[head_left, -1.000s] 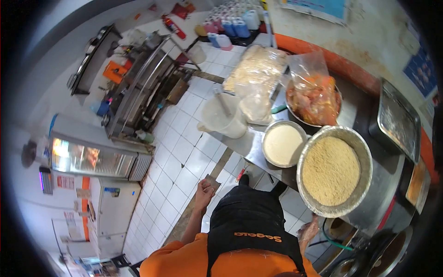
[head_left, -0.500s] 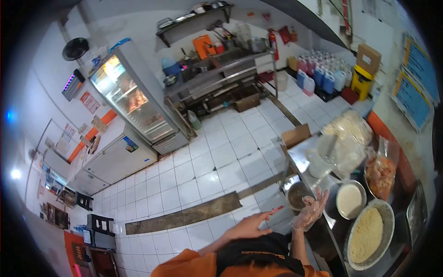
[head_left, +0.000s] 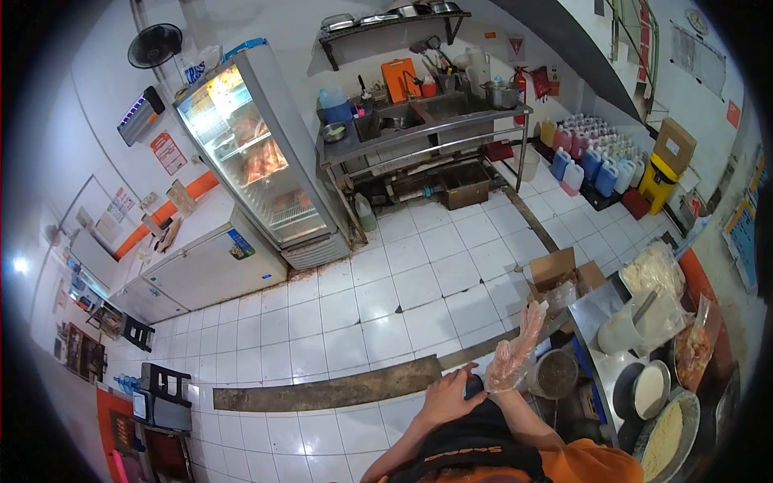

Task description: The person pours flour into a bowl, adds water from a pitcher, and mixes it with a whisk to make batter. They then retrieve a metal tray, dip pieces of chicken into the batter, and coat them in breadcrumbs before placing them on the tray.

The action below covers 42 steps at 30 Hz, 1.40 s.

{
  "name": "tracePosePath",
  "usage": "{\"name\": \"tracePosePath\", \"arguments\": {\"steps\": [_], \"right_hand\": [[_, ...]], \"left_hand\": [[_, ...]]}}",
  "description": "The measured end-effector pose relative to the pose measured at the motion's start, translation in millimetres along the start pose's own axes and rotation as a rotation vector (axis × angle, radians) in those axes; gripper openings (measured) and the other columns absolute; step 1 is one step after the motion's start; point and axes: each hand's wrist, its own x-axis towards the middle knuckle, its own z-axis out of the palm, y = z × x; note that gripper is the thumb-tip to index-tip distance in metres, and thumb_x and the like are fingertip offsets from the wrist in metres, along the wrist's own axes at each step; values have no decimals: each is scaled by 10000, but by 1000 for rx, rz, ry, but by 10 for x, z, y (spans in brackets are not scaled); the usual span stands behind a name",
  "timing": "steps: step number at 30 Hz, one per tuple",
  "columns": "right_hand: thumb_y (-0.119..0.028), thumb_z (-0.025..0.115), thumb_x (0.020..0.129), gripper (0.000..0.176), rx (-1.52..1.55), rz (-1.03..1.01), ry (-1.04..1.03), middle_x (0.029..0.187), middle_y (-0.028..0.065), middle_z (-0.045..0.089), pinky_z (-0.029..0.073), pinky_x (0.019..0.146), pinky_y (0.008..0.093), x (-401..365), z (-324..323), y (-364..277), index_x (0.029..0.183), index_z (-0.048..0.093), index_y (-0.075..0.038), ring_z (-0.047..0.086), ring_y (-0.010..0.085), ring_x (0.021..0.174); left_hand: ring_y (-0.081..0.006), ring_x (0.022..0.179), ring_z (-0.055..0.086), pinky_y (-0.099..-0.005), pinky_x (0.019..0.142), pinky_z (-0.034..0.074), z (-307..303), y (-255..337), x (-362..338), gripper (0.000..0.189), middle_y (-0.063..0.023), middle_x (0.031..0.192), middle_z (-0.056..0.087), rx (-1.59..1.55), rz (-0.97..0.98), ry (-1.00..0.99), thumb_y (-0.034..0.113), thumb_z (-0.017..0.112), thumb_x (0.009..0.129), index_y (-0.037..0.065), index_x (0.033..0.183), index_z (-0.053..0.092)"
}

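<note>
**Beside the steel table [head_left: 588, 318], a bare left hand [head_left: 449, 398] near a gloved right hand [head_left: 519, 346]**

Low in the view, the left hand is bare, its thumb set apart from its fingers and a small dark patch [head_left: 474, 386] showing in the gap; I cannot tell whether it pinches anything. The right hand is raised with its fingers stretched out, gripping nothing. Over it is a clear plastic glove [head_left: 506, 370], loose and crinkled, which ends near the wrist. The left hand is just beside that end of the glove; whether the two touch is unclear.

To the right of the gloved hand, a round container [head_left: 572, 360] with a brownish inside stands beside the table. Beyond it is an open cardboard box [head_left: 554, 274] with crumpled clear plastic in it.

On the table, a translucent pitcher [head_left: 618, 333] has a stick-like handle leaning in it, and a plastic-wrapped pale mass [head_left: 654, 270] lies behind. Further along are a clear bag of orange pieces [head_left: 695, 344], a pot [head_left: 666, 373] of cream-coloured liquid and, nearest the body, a large metal basin [head_left: 689, 419] of pale crumbs. A dark apron [head_left: 463, 456] and orange sleeve [head_left: 592, 460] show below the hands. White tiles [head_left: 427, 266] cover the floor, and a lit glass-door refrigerator [head_left: 298, 161] stands across the room.
</note>
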Motion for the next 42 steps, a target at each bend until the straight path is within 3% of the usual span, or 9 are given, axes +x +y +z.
{"name": "tracePosePath", "arguments": {"steps": [12, 21, 26, 28, 30, 32, 37, 39, 42], "right_hand": [[-545, 523, 937, 958, 76, 118, -46, 1602, 253, 115, 88, 1200, 500, 1121, 814, 1380, 1540, 66, 42, 118, 397, 1489], [-628, 454, 928, 982, 93, 98, -51, 1623, 205, 68, 72, 1203, 522, 2447, 1332, 2481, 1550, 48, 16, 84, 367, 1499], [-698, 464, 889, 1046, 54, 53, -72, 1630, 188, 25, 55, 1203, 527, 3008, 1617, 3247, 1566, 10, -42, 58, 367, 1501], [-722, 531, 843, 1117, 20, 170, -13, 1632, 184, -2, 41, 1203, 531, 3273, 1717, 3647, 1569, -1, -62, 30, 374, 1500], [-664, 643, 809, 1144, -113, 167, 49, 1630, 184, 45, 82, 1198, 545, 3533, 1739, 4229, 1576, 6, -102, 82, 385, 1492], [-214, 715, 847, 1025, -181, 357, 39, 1616, 204, 123, 232, 1174, 522, 3821, 1571, 4434, 1580, 0, -163, 239, 405, 1450], [-169, 665, 873, 885, -449, 613, 175, 1530, 222, 334, 428, 1064, 459, 3957, 755, 5018, 1577, 129, -160, 439, 394, 1336], [-71, 634, 862, 900, -632, 566, 147, 1531, 229, 310, 374, 1090, 507, 3514, 121, 5433, 1576, 89, -122, 454, 385, 1312], [-91, 597, 894, 707, -704, 826, 195, 1440, 248, 450, 433, 1033, 470, 3175, -358, 5233, 1520, 274, -37, 539, 361, 1237]], "left_hand": [[-363, 1060, 638, -473, 876, 521, -332, -292, 2022, 597, -173, 1173, 645, 86, 107, -5, 379, 621, 862, 111, 1379, 490], [-355, 809, 669, -494, 731, 534, -776, 69, 3700, 284, -161, 891, 675, 222, 181, 106, 250, 591, 889, 42, 1073, 650], [-344, 805, 672, -483, 719, 533, -926, -88, 4476, 195, -127, 865, 700, 159, 183, -53, 270, 594, 900, 125, 1009, 667], [-331, 837, 677, -478, 741, 532, -971, -260, 4832, 154, -101, 886, 708, 144, 181, -55, 255, 587, 913, 165, 1007, 669], [-316, 888, 682, -466, 774, 533, -1073, -415, 5207, 159, -96, 935, 716, 110, 200, -126, 230, 572, 928, 170, 1045, 664], [-312, 929, 682, -466, 809, 531, -1204, -676, 5641, 201, -80, 985, 721, 108, 139, -174, 236, 544, 952, 191, 1113, 654], [-344, 995, 656, -473, 865, 514, -1833, -1036, 6879, 284, -122, 1058, 696, 198, 87, -283, 248, 505, 974, 142, 1218, 606], [-348, 1012, 648, -467, 881, 509, -2027, -1168, 7498, 299, -133, 1070, 688, 206, 112, -314, 236, 508, 970, 124, 1235, 590], [-352, 1033, 636, -462, 901, 500, -2172, -1153, 8308, 323, -143, 1073, 682, 248, 164, -331, 212, 515, 959, 108, 1261, 563]]}}
